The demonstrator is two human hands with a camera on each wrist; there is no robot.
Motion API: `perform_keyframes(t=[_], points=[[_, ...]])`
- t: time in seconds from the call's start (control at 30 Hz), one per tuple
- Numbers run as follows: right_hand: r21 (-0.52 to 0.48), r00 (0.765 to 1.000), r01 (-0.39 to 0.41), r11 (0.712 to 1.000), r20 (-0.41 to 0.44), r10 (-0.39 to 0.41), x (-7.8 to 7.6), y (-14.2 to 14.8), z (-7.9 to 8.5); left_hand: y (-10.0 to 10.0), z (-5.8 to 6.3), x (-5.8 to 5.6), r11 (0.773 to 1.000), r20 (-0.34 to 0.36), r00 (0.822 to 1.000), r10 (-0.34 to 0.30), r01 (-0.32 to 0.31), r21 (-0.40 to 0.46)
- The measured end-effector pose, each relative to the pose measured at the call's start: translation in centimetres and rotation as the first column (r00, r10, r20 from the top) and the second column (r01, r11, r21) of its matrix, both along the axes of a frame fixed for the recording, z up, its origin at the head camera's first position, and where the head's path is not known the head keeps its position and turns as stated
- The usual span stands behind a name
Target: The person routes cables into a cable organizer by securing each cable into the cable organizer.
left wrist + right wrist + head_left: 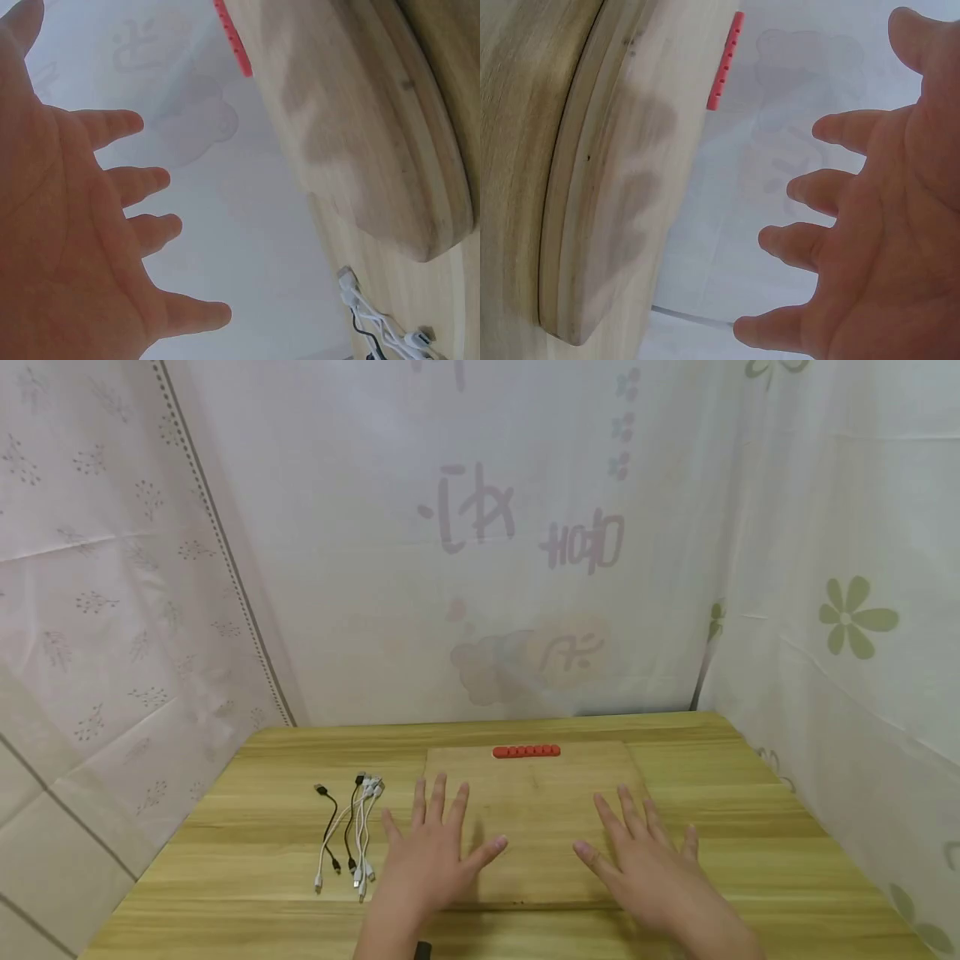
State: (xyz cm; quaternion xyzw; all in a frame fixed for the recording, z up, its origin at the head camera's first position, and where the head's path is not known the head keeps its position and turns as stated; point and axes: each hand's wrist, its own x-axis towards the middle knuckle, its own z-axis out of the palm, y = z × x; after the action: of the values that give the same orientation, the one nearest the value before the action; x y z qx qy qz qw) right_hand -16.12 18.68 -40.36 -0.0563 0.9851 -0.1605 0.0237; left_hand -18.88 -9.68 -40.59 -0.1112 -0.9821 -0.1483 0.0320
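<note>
Both hands hover with fingers spread over a flat wooden board [536,827]. My left hand [429,860] is above the board's left edge and holds nothing; the left wrist view shows its palm [67,225] apart from the wood. Over the board's right side, my right hand [651,864] is likewise spread and holds nothing. At the board's far edge lies a red strip with a row of notches [527,751], probably a cable holder. Left of the left hand lie several short USB cables: white cables [364,827] bunched with a black cable [348,827], and another black cable [332,827] beside them.
The board lies on a wood-grain table [225,860]. Behind the table hangs a pale printed curtain [375,568], with more patterned cloth on the left [112,568] and right [847,527]. A dark object [423,951] shows by the left wrist.
</note>
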Motion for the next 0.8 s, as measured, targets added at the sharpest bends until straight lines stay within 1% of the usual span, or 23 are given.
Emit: perform_keyframes(t=[0.13, 0.27, 0.37, 0.5, 0.6, 0.7, 0.8], points=[[-0.005, 1.000, -0.001, 1.000, 0.016, 0.001, -0.1, 0.0, -0.1, -0.1, -0.1, -0.1, 1.000, -0.009, 1.000, 0.004, -0.004, 0.000], [-0.008, 0.999, 0.001, 1.000, 0.036, 0.000, -0.3, 0.1, -0.2, -0.3, -0.3, -0.1, 1.000, 0.009, 1.000, 0.000, 0.001, -0.006], [-0.012, 0.998, -0.009, 1.000, 0.056, 0.009, -0.4, 0.4, -0.4, -0.5, -0.4, -0.1, 1.000, 0.042, 0.999, -0.015, 0.015, -0.013], [-0.044, 0.993, -0.023, 0.999, 0.118, 0.028, -0.7, 0.7, -0.6, -0.7, -0.6, -0.1, 0.999, 0.099, 0.995, -0.033, 0.035, -0.018], [-0.067, 0.987, -0.027, 0.997, 0.158, 0.037, -0.8, 0.8, -0.8, -1.0, -0.8, -0.1, 0.999, 0.129, 0.991, -0.040, 0.044, -0.026], [-0.066, 0.984, -0.033, 0.997, 0.171, 0.044, -0.9, 0.8, -0.9, -1.1, -1.0, -0.1, 0.998, 0.153, 0.987, -0.051, 0.055, -0.026], [-0.056, 0.983, -0.033, 0.998, 0.181, 0.042, -1.1, 0.8, -1.0, -1.1, -1.2, 0.0, 0.998, 0.187, 0.981, -0.056, 0.059, -0.008]])
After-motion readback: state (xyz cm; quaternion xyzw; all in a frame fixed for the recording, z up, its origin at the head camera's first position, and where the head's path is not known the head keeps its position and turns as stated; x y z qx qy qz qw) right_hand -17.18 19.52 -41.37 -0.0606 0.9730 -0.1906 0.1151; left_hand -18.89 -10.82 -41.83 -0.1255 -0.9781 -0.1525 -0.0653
